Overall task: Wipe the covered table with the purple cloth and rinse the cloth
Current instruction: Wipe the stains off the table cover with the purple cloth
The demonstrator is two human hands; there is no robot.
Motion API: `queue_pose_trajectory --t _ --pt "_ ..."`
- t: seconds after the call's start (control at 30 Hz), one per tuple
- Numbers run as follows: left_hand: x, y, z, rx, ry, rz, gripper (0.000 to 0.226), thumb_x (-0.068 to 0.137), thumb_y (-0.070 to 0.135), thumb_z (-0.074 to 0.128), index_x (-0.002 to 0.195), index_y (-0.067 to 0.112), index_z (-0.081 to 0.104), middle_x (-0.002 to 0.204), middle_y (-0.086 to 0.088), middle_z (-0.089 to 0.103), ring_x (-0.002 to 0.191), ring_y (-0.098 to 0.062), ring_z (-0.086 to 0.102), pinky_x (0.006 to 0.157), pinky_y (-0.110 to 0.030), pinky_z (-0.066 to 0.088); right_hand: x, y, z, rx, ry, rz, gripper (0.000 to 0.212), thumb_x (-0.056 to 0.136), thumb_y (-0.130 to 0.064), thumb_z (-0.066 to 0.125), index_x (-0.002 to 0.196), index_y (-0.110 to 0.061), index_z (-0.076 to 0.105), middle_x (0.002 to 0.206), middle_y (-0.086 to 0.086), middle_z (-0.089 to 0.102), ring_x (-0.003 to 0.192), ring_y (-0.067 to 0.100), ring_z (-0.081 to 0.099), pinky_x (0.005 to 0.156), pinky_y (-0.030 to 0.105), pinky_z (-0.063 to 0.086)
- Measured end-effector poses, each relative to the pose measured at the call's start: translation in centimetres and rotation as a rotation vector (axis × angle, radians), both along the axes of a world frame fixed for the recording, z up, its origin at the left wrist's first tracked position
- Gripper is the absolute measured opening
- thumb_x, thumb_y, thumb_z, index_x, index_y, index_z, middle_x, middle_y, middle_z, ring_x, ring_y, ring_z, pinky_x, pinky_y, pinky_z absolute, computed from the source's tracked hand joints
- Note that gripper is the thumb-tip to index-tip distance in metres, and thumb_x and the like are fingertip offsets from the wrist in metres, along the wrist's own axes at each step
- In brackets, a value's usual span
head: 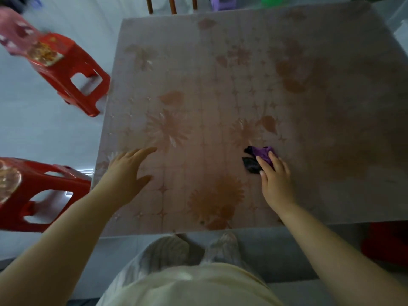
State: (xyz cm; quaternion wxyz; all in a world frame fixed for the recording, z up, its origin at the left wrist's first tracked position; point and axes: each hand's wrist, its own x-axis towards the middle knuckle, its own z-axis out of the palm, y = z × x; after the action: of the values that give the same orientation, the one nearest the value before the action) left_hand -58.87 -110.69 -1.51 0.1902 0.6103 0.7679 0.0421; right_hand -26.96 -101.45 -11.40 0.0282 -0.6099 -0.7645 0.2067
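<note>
The left hand (129,171) lies low over the table (220,74) with its fingers straight and together and the thumb held out to the side, holding nothing; whether the palm actually touches the cover is not clear. The right hand (277,181) has its fingers laid fairly straight over the near side of the purple cloth (263,155) and presses it against the table, the thumb lying beside the cloth's dark lower fold. The cloth is bunched into a small wad, purple on top and nearly black where it is shadowed, and sticks out just beyond the right fingertips. The two hands are well apart, with a stretch of the table's floral cover between them, pale pinkish with brown flowers and small star shapes; a large brown flower is printed just nearer than the gap between the hands. Below the forearms show the person's striped trousers (174,252) and pale yellow shirt (187,283). Left of the left hand, on the pale floor, stands a red plastic stool (33,202) close by the table's edge, and farther out beyond it a second red stool (75,80) with a packet (45,53) on its seat. Past the far table edge are wooden chair legs (172,5) and a small purple stool (223,2). Something red (386,244) sits on the floor nearer than the right hand, below the table's corner.
</note>
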Motion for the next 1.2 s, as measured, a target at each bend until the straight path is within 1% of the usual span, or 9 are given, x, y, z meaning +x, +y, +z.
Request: queue_pose_trajectory --t 0.23,0.4,0.5,0.6,0.7,0.83,1.0,1.1,1.2 --pt "-10.1 -1.5 -1.6 0.051 -0.026 0.004 0.067 0.077 0.019 0.069 0.136 0.026 0.037 0.135 -0.011 0.048 0.119 -0.035 0.044 0.101 -0.048 0.035 -3.9 -7.1 -1.1 0.087 -0.021 -0.255 0.045 0.095 -0.011 0.044 0.139 -0.017 0.041 0.151 0.014 0.028 0.136 0.041 0.024 0.109 0.053 0.023" --pt "-22.3 -4.4 -2.6 0.064 -0.069 -0.039 0.068 0.073 0.018 0.073 0.133 0.023 0.042 0.13 -0.015 0.052 0.113 -0.038 0.049 0.097 -0.051 0.037 -12.5 -11.7 -1.1 0.026 -0.044 -0.619 0.055 0.096 -0.018 0.041 0.147 -0.016 0.02 0.156 0.015 0.007 0.142 0.036 0.007 0.113 0.045 0.01" --pt "-30.7 -6.8 -3.0 0.039 -0.055 -0.106 0.074 0.066 0.016 0.078 0.13 0.024 0.045 0.123 -0.017 0.058 0.105 -0.042 0.054 0.09 -0.056 0.042 -20.0 -13.8 -0.8 0.041 -0.021 -0.771 0.056 0.097 -0.018 0.04 0.147 -0.015 0.016 0.156 0.015 0.004 0.142 0.035 0.004 0.113 0.045 0.011" --pt "-37.2 -8.6 -2.4 0.049 -0.054 -0.107 0.075 0.059 0.009 0.082 0.126 0.021 0.05 0.116 -0.019 0.062 0.091 -0.043 0.059 0.078 -0.052 0.044 -27.3 -13.7 -0.4 -0.009 0.007 -0.832 0.055 0.099 -0.019 0.035 0.148 -0.018 0.012 0.157 0.011 -0.001 0.143 0.032 0.0 0.113 0.044 0.013" --pt "-41.2 -8.6 -1.8 0.078 -0.08 -0.112 0.075 0.058 0.007 0.083 0.125 0.02 0.051 0.113 -0.019 0.063 0.09 -0.042 0.06 0.078 -0.054 0.045 -33.3 -11.8 0.0 -0.064 0.023 -0.801 0.055 0.1 -0.02 0.032 0.149 -0.02 0.006 0.157 0.01 -0.006 0.143 0.032 -0.002 0.114 0.041 0.01" --pt "-43.1 -6.6 -2.5 0.113 -0.125 -0.165 0.07 0.064 0.014 0.08 0.126 0.024 0.048 0.116 -0.015 0.063 0.098 -0.039 0.06 0.086 -0.053 0.045 -38.0 -8.2 0.0 -0.076 -0.025 -0.726 0.055 0.1 -0.022 0.028 0.149 -0.02 0.003 0.157 0.011 -0.008 0.143 0.032 -0.004 0.116 0.043 0.008" --pt "-41.9 -1.3 -2.0 0.168 -0.173 -0.301 0.058 0.069 0.031 0.063 0.123 0.014 0.054 0.116 -0.011 0.063 0.102 -0.035 0.06 0.089 -0.043 0.043 -39.9 -4.5 -0.1 -0.097 -0.077 -0.712 0.053 0.101 -0.024 0.027 0.149 -0.021 0.005 0.157 0.01 -0.008 0.143 0.031 -0.006 0.117 0.043 0.007" --pt "-40.0 3.8 -1.4 0.161 -0.202 -0.433 0.059 0.083 0.032 0.062 0.135 0.027 0.036 0.136 0.0 0.048 0.123 -0.023 0.045 0.108 -0.038 0.031 -40.8 -2.5 0.1 -0.104 -0.095 -0.691 0.053 0.101 -0.026 0.025 0.149 -0.022 0.003 0.157 0.01 -0.008 0.143 0.03 -0.007 0.117 0.042 0.006" --pt "-37.2 10.6 -1.0 0.11 -0.19 -0.581 0.06 0.087 0.037 0.053 0.14 0.032 0.025 0.145 0.006 0.036 0.132 -0.017 0.033 0.114 -0.037 0.02 -41.9 0.4 0.1 -0.105 -0.112 -0.67 0.053 0.101 -0.03 0.024 0.149 -0.024 0.002 0.157 0.008 -0.008 0.144 0.029 -0.007 0.116 0.042 0.005"
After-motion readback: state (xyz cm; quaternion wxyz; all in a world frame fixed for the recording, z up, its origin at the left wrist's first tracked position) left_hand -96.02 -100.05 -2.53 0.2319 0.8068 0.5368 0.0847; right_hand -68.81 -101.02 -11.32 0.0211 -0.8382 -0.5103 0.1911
